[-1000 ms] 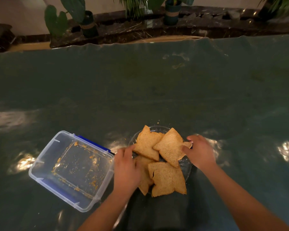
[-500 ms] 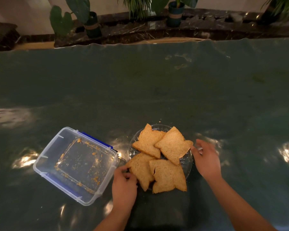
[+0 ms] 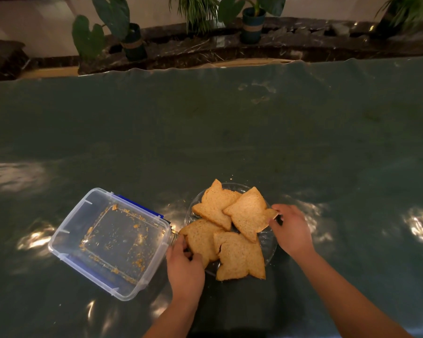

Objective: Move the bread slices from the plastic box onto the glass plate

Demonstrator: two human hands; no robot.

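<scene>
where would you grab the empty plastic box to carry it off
Take the plastic box by its two long walls, one hand each, coming from above. It sits open and upright on the table, holding only crumbs, so the rim is free all round. The blue latches on the far wall look hinged, so probably grip beside them.

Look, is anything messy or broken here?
Yes. The plastic box holds only orange crumbs, scattered over its bottom. The nearest bread slice has a torn notch in its left edge, and it overhangs the glass plate. A few crumbs lie on the table too.
</scene>
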